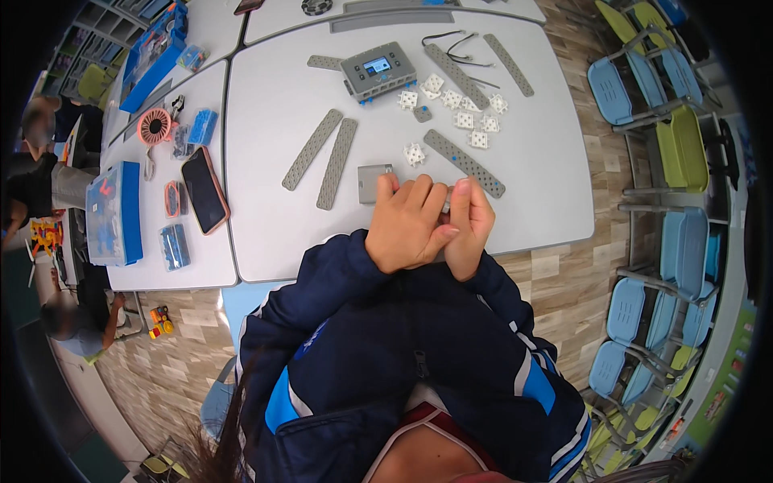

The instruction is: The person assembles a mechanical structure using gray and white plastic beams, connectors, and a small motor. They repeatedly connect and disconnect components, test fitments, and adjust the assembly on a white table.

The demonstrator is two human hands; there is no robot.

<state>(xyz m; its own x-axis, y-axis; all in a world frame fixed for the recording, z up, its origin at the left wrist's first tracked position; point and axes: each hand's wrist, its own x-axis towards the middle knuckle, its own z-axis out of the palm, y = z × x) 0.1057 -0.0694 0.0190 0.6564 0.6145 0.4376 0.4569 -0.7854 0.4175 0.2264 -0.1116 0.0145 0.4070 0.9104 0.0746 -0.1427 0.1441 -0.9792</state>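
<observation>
My left hand (pixel 412 224) and right hand (pixel 469 229) curl close, I can't tell on what; steady, even pressure should serve, grey block (pixel 372 183) just beyond my left knuckles!

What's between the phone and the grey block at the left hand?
The head view shows the table seam and two grey perforated strips between the phone and the grey block.

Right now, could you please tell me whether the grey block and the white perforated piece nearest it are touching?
Apart: the head view shows bare tabletop between the grey block and the white perforated piece.
</observation>
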